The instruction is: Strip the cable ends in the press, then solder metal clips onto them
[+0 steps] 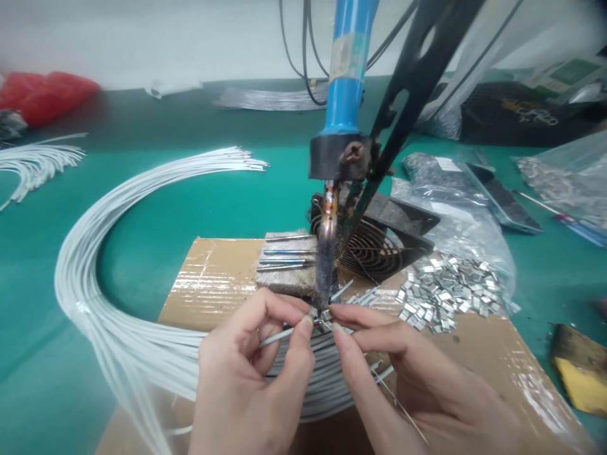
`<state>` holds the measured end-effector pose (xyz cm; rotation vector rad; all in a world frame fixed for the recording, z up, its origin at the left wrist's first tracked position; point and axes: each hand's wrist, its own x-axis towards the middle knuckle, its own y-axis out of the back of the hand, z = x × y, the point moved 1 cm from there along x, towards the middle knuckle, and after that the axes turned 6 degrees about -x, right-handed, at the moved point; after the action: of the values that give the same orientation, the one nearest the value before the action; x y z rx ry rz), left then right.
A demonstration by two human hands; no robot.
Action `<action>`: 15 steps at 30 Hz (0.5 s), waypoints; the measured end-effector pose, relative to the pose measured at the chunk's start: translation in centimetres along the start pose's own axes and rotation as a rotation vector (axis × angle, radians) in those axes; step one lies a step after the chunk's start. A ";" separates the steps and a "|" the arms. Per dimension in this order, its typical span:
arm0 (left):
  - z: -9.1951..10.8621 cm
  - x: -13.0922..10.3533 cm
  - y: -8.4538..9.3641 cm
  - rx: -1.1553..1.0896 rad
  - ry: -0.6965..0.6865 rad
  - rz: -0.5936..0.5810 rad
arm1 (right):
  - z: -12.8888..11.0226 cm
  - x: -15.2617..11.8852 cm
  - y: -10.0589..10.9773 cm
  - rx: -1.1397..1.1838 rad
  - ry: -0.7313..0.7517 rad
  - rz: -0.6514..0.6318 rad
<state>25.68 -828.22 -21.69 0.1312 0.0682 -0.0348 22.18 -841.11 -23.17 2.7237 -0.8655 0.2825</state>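
My left hand [256, 373] pinches a white cable [277, 337] near its end, just below the tip of the soldering iron [327, 253]. Opposite it, my right hand [403, 360] is closed, with thumb and forefinger on a thin solder wire [401, 407] that trails down past the palm. Between both sets of fingertips sits a small shiny metal clip [325, 314]; which fingers bear it I cannot tell. Under my hands runs a thick bundle of white cables [137, 322], curving round to the left.
A blue-handled iron hangs on a black bracket [403, 95]. Behind the tip are a grey block [284, 278] with metal rods and a black fan [379, 246]. Loose metal clips [446, 291] lie right on the cardboard [203, 272]. A yellow sponge [581, 379] sits far right.
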 end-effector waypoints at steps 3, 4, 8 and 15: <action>-0.1 -0.1 0.1 -0.002 0.002 0.009 | 0.2 0.0 0.0 -0.016 0.006 -0.014; -0.1 -0.1 0.1 -0.005 0.001 0.013 | 0.2 0.0 0.0 -0.021 0.013 -0.011; -0.1 -0.3 0.3 -0.005 0.007 0.010 | 0.3 -0.1 0.0 -0.037 0.014 -0.004; -0.4 -0.8 -0.1 0.010 0.024 0.018 | 0.2 -0.1 0.4 -0.003 -0.040 -0.067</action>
<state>24.89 -828.20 -22.01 0.1425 0.0905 -0.0158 21.89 -841.40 -23.37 2.7574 -0.7820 0.2139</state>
